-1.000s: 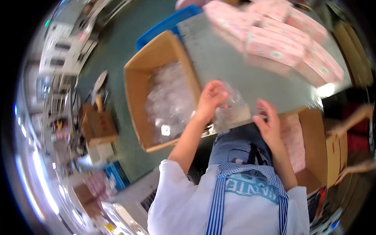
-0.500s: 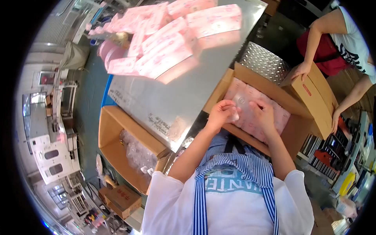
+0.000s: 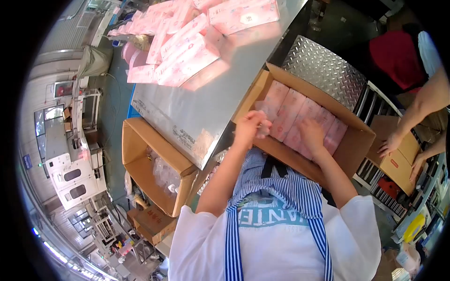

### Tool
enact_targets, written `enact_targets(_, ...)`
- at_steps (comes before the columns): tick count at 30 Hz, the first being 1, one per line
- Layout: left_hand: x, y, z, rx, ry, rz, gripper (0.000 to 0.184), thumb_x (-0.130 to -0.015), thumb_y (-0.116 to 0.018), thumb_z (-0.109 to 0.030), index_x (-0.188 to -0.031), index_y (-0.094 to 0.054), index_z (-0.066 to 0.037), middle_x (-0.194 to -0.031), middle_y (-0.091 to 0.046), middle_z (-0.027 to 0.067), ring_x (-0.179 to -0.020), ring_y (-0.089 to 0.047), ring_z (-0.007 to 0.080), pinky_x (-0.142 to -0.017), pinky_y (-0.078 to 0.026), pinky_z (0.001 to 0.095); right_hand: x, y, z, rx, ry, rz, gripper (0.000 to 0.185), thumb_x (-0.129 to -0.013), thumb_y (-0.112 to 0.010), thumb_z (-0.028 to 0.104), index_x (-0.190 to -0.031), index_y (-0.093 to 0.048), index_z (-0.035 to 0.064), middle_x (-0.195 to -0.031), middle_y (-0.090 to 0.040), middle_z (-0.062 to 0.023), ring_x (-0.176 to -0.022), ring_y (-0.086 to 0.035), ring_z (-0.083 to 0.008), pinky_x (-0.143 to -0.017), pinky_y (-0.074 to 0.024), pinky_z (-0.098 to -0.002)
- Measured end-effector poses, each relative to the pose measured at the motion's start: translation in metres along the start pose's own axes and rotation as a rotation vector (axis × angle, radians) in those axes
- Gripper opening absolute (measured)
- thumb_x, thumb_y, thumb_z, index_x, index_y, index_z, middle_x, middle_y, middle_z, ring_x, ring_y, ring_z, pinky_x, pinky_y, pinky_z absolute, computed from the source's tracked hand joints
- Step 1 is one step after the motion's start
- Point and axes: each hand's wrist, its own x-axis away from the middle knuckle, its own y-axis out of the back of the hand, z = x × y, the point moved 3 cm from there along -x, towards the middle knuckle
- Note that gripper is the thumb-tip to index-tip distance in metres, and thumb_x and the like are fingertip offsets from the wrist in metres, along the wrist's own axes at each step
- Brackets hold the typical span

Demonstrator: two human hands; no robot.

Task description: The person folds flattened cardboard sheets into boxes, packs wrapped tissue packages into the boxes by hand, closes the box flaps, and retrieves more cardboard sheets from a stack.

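Observation:
Over the left side of an open cardboard box (image 3: 344,164), my left hand (image 3: 251,127) is closed on clear plastic pieces (image 3: 263,130); their exact kind is too blurred to make out. Pink printed packs (image 3: 291,110) stand side by side in a row inside that box. My right hand (image 3: 311,136) is above the packs, its fingers reaching down at their tops, with nothing visible in them. Part of that hand's fingertips is blurred.
More pink packs (image 3: 190,58) are piled on the metal table (image 3: 187,110). A second carton (image 3: 138,152) holds clear plastic pieces. At right, a co-worker's hands (image 3: 393,143) touch another cardboard box (image 3: 398,161) by a roller conveyor (image 3: 368,110). A diamond-plate surface (image 3: 318,61) lies beyond my box.
My hands have moved apart, and the right one is lower over the packs. The dividing lines between packs now show. The co-worker's box has moved away from mine, to the right.

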Motion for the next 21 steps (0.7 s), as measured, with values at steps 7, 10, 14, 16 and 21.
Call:
enact_targets(7,0.016,0.029,-0.010,-0.003,0.033,-0.226,0.019,-0.085,-0.053,-0.017,-0.070,-0.054,-0.004,-0.054,-0.050,0.0037,-0.040,-0.045,0.0115,-0.035,-0.035,0.0238,0.045,-0.122,-0.026,-0.175,-0.003,0.941,0.041,-0.082,-0.052,0.012,-0.123,-0.052,0.0079,-0.116,-0.056,-0.0190,-0.105,-0.054,-0.0354,-0.090,-0.0425,-0.0433)
enact_targets(10,0.009,0.021,0.000,0.072,0.089,0.040,0.020,-0.085,-0.053,-0.017,-0.070,-0.053,-0.004,-0.052,-0.045,0.0017,-0.038,-0.039,0.0097,-0.034,-0.026,0.0237,-0.007,-0.001,0.027,-0.447,-0.049,0.087,0.036,-0.080,-0.053,0.008,-0.117,-0.055,0.0078,-0.107,-0.058,-0.0175,-0.102,-0.054,-0.0334,-0.090,-0.0425,-0.0407)
enact_targets(14,0.011,0.000,0.009,0.003,0.202,0.172,0.021,-0.086,-0.054,-0.021,-0.077,-0.057,-0.002,-0.055,-0.045,-0.0001,-0.040,-0.036,0.0081,-0.036,-0.021,0.0238,-0.034,0.061,0.053,-0.502,0.404,-0.030,0.018,-0.078,-0.055,0.010,-0.095,-0.060,0.0059,-0.100,-0.059,-0.0132,-0.099,-0.054,-0.0323,-0.086,-0.0435,-0.0397)
enact_targets(16,0.020,0.004,0.001,0.054,0.114,0.102,0.025,-0.087,-0.055,-0.026,-0.089,-0.062,-0.002,-0.062,-0.048,-0.0009,-0.046,-0.040,0.0069,-0.039,-0.027,0.0226,-0.030,0.044,0.040,-0.497,0.208,-0.046,0.015,-0.079,-0.054,0.011,-0.091,-0.060,0.0057,-0.098,-0.060,-0.0133,-0.098,-0.055,-0.0317,-0.083,-0.0441,-0.0403)
enact_targets(21,0.090,0.175,0.017,0.051,-0.329,-0.975,0.019,-0.085,-0.060,-0.021,-0.098,-0.063,-0.008,-0.068,-0.056,-0.0006,-0.060,-0.052,0.0077,-0.053,-0.041,0.0217,0.057,-0.082,-0.053,0.227,-0.105,0.692,0.017,-0.076,-0.052,0.007,-0.086,-0.065,0.0028,-0.094,-0.062,-0.0220,-0.090,-0.059,-0.0375,-0.075,-0.0481,-0.0448)
